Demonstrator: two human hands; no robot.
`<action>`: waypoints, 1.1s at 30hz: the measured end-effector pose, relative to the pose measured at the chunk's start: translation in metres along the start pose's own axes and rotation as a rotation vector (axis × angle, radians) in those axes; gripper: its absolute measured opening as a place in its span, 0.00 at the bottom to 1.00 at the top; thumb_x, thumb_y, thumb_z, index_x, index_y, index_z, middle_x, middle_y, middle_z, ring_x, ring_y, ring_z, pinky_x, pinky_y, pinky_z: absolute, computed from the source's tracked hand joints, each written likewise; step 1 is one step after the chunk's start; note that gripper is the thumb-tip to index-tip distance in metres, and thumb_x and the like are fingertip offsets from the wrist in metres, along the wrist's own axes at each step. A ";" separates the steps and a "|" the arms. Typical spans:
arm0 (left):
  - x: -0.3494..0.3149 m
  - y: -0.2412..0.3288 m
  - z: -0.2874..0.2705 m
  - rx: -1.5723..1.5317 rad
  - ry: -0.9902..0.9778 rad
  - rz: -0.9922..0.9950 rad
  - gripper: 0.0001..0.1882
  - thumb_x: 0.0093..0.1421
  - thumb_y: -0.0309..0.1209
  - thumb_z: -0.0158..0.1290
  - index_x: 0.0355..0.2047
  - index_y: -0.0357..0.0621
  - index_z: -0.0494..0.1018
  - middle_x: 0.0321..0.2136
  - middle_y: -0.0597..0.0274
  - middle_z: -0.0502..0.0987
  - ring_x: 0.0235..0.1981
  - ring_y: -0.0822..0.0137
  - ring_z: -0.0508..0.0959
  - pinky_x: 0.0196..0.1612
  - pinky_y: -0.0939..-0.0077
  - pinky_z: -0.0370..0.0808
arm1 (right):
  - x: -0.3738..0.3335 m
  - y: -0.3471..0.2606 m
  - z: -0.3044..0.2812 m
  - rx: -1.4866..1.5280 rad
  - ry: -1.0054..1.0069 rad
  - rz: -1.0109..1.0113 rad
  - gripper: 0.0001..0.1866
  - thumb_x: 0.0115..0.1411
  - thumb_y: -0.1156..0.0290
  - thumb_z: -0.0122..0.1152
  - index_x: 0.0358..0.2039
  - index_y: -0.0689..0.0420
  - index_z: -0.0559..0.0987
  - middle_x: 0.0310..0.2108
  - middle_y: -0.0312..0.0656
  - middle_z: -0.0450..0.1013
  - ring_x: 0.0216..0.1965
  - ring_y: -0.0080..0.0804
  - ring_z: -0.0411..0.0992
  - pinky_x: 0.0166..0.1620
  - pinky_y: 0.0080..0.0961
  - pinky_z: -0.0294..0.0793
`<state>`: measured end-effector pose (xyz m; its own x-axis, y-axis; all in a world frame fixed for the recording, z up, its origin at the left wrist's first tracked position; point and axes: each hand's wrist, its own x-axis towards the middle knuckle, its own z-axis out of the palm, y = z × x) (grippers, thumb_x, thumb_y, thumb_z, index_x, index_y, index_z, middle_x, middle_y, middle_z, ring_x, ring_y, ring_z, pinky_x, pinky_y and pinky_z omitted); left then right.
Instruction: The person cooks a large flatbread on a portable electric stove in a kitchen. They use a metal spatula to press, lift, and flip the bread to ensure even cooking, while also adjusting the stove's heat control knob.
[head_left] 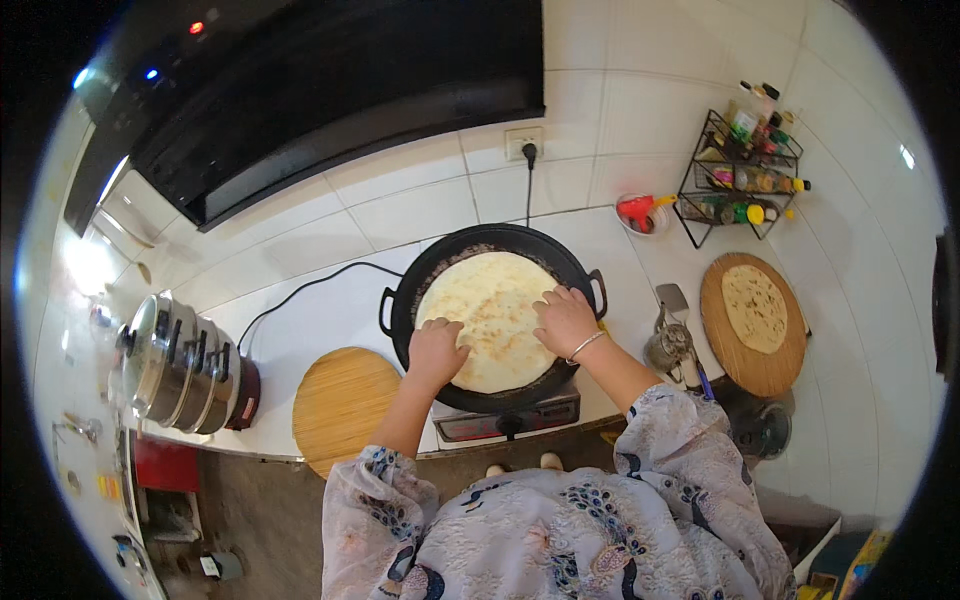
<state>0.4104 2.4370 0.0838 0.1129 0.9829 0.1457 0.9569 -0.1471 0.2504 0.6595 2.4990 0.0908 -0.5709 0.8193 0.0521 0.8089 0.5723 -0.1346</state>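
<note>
Two flatbreads (490,330) (755,308), two wooden boards (340,405) (775,368), two hands (438,352) (566,322) — one black pan (510,236), one tiered steamer (185,365), one wall socket (515,138).

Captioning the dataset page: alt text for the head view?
A person's left grip and right grip are at opposite edges of a large round flatbread lying in a black two-handled pan. At right, a smaller flatbread lies on a wooden board; at left are another wooden board and a stacked steamer.
</note>
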 end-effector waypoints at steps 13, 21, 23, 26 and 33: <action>-0.015 0.117 0.013 -0.889 0.035 -0.076 0.05 0.58 0.24 0.54 0.34 0.35 0.76 0.24 0.61 0.76 0.25 0.73 0.75 0.31 0.81 0.71 | -0.196 0.096 0.000 0.470 0.725 0.262 0.10 0.54 0.75 0.57 0.38 0.59 0.77 0.40 0.46 0.74 0.44 0.45 0.71 0.49 0.36 0.70; 0.008 0.161 0.031 -0.817 -0.006 0.034 0.14 0.64 0.32 0.47 0.29 0.34 0.76 0.28 0.56 0.77 0.31 0.64 0.75 0.38 0.71 0.70 | -0.294 0.233 0.111 0.256 0.120 1.039 0.20 0.53 0.67 0.61 0.45 0.61 0.72 0.42 0.54 0.71 0.44 0.50 0.71 0.46 0.38 0.73; 0.005 0.171 0.030 -0.812 -0.026 0.133 0.18 0.67 0.36 0.42 0.32 0.34 0.76 0.37 0.51 0.76 0.43 0.59 0.73 0.49 0.66 0.66 | -0.287 0.233 0.112 0.261 -0.044 1.158 0.24 0.53 0.66 0.61 0.49 0.61 0.68 0.43 0.56 0.70 0.45 0.50 0.70 0.46 0.39 0.73; 0.000 0.188 0.028 -0.837 -0.044 0.118 0.19 0.67 0.37 0.40 0.38 0.34 0.75 0.44 0.49 0.74 0.48 0.55 0.71 0.53 0.65 0.64 | -0.278 0.244 0.129 0.324 -0.087 1.186 0.27 0.54 0.65 0.61 0.52 0.60 0.65 0.42 0.58 0.71 0.45 0.51 0.70 0.46 0.41 0.73; -0.012 0.167 0.029 -0.777 -0.068 0.167 0.14 0.61 0.31 0.49 0.45 0.37 0.72 0.47 0.48 0.72 0.50 0.52 0.70 0.55 0.64 0.64 | -0.287 0.235 0.103 0.233 0.262 0.855 0.17 0.57 0.69 0.53 0.47 0.60 0.70 0.33 0.55 0.74 0.36 0.50 0.74 0.38 0.43 0.74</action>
<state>0.5767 2.4041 0.0965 0.2785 0.9419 0.1879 0.4686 -0.3040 0.8295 0.9992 2.3944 -0.0582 0.2805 0.9579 0.0613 0.8759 -0.2293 -0.4245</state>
